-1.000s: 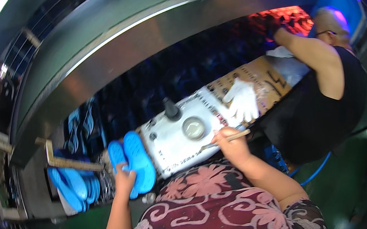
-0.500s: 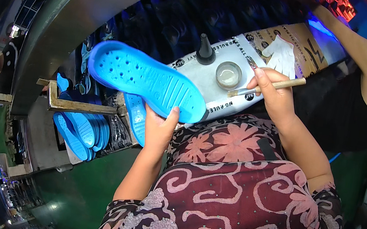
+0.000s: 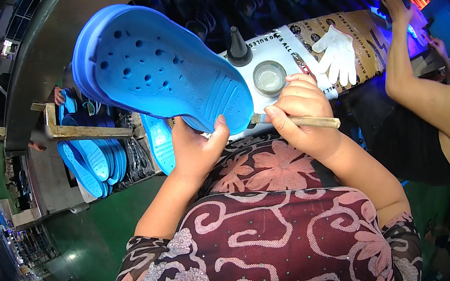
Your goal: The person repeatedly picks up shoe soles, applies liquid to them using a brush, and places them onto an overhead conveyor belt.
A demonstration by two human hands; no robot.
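Note:
My left hand (image 3: 195, 147) grips a blue shoe sole (image 3: 187, 79) by its heel end, thumb on top. The sole is raised and tilted, with round holes toward its far left end and ribs near my thumb. My right hand (image 3: 303, 114) is closed round a brush (image 3: 318, 122) with a wooden handle. Its bristle end meets the heel edge of the sole, or lies very near it. Just beyond that hand, a round glass jar (image 3: 270, 78) of pale contents stands on a white printed sheet (image 3: 268, 47). Another blue sole (image 3: 160, 146) lies partly hidden below the raised one.
A black cone-shaped bottle (image 3: 238, 50) stands left of the jar. A white glove (image 3: 338, 56) rests on printed cardboard. At left, a wooden bar (image 3: 92, 133) juts above several stacked blue soles (image 3: 98, 163). A co-worker's arm (image 3: 426, 99) reaches in at right.
The sole has come up and closer, tilted more. My right hand has moved left and nearer, bringing the brush from beside the jar to the heel edge.

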